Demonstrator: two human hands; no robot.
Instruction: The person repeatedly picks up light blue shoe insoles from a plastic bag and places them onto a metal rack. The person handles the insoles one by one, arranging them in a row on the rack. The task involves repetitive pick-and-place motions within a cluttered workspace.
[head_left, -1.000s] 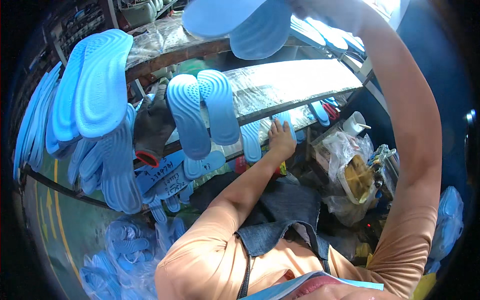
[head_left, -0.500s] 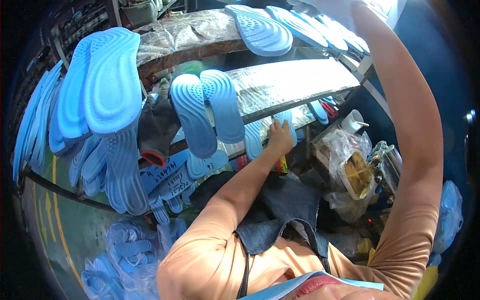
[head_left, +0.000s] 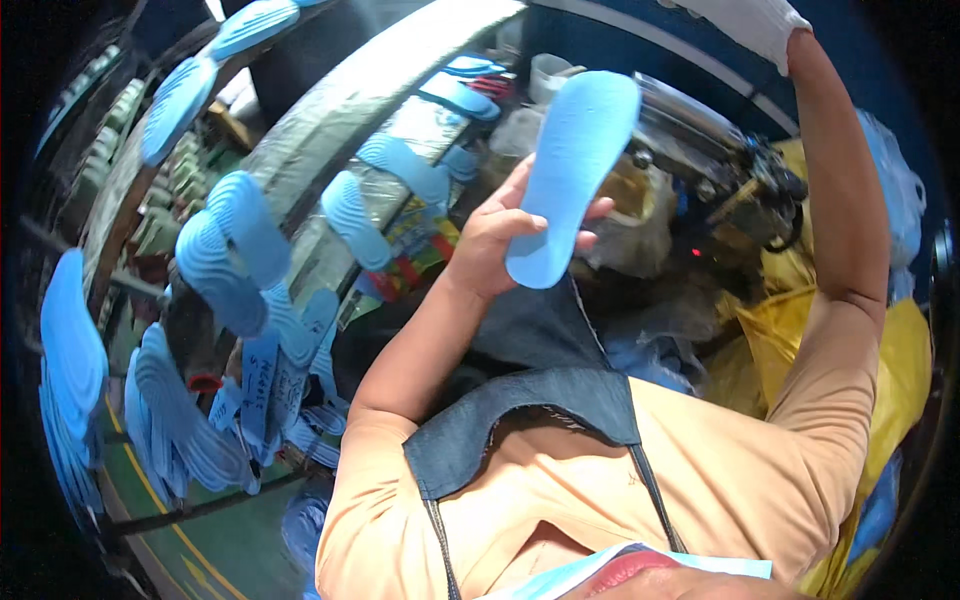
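A light blue insole (head_left: 578, 175) stands tilted in front of me, its smooth side showing. My left hand (head_left: 492, 232), bare, grips it by its narrower lower end, the thumb on the near face and fingertips showing past the far edge. Raised at the upper right, my right hand (head_left: 745, 28) wears a white glove; the picture's top edge cuts off its fingers. Left of my left hand, two ridged blue insoles, one (head_left: 356, 222) nearer and another (head_left: 404, 168) farther back, lie on the lower shelf.
A long film-covered shelf (head_left: 350, 95) runs along the left, with more insoles hanging at its side. A machine arm (head_left: 690, 115) with a red light is at the right. A white cup (head_left: 548, 76) and yellow bags (head_left: 900, 350) are there too.
My left hand has come away from the lower shelf and now holds up an insole. The view has swung to the right; my right arm stays raised.
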